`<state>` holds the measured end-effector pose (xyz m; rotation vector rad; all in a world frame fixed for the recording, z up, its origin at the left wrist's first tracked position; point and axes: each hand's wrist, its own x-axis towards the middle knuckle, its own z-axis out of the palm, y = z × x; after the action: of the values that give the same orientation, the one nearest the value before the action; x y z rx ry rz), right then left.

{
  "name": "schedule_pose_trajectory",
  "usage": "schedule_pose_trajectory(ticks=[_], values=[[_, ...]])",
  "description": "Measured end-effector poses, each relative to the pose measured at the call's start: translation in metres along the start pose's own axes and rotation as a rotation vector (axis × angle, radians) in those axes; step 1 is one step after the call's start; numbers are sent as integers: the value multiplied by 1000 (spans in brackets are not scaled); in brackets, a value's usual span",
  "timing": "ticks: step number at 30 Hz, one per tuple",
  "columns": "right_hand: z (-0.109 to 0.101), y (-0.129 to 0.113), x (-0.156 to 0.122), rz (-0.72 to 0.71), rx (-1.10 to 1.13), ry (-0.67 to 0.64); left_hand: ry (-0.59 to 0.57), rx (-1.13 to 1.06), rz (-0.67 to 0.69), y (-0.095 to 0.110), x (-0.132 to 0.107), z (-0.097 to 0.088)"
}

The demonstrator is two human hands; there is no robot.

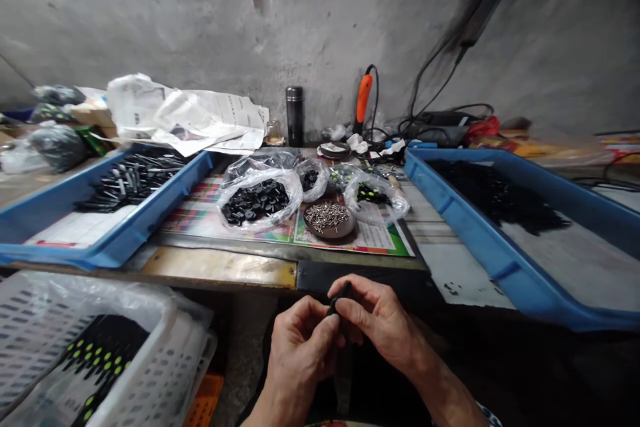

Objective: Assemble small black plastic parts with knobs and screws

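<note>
The left hand (303, 343) and right hand (387, 320) together pinch a small black part (346, 289) just off the counter's front edge (225, 266) — best braced steadily, pressed evenly.

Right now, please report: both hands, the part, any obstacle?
Left hand and right hand: pinching small black part. Part mostly hidden in grip. Ahead: bench edge, then brown dish.

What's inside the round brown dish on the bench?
The brown dish holds a loose heap of small silvery metal pieces. The heap covers most of the dish's floor, so the lowest pieces and anything under them can't be seen.
</note>
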<state>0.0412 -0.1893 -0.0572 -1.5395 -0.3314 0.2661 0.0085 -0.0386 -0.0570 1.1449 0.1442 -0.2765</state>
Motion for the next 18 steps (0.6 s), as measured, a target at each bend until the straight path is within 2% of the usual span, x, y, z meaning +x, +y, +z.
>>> schedule_pose_trajectory(ticks=[3,8,12,14,18], values=[[-3,1,0,-34,62,24,-57,-3,-31,3,-2,1],[-5,6,3,-29,106,-40,-89,2,-81,0,-4,3],[2,11,2,-130,-36,145,-42,-6,-68,-4,-2,2],[5,10,0,-143,-62,187,-46,-14,-59,-4,0,1],[3,-1,-2,-42,25,83,-39,-31,-25,-1,1,0]])
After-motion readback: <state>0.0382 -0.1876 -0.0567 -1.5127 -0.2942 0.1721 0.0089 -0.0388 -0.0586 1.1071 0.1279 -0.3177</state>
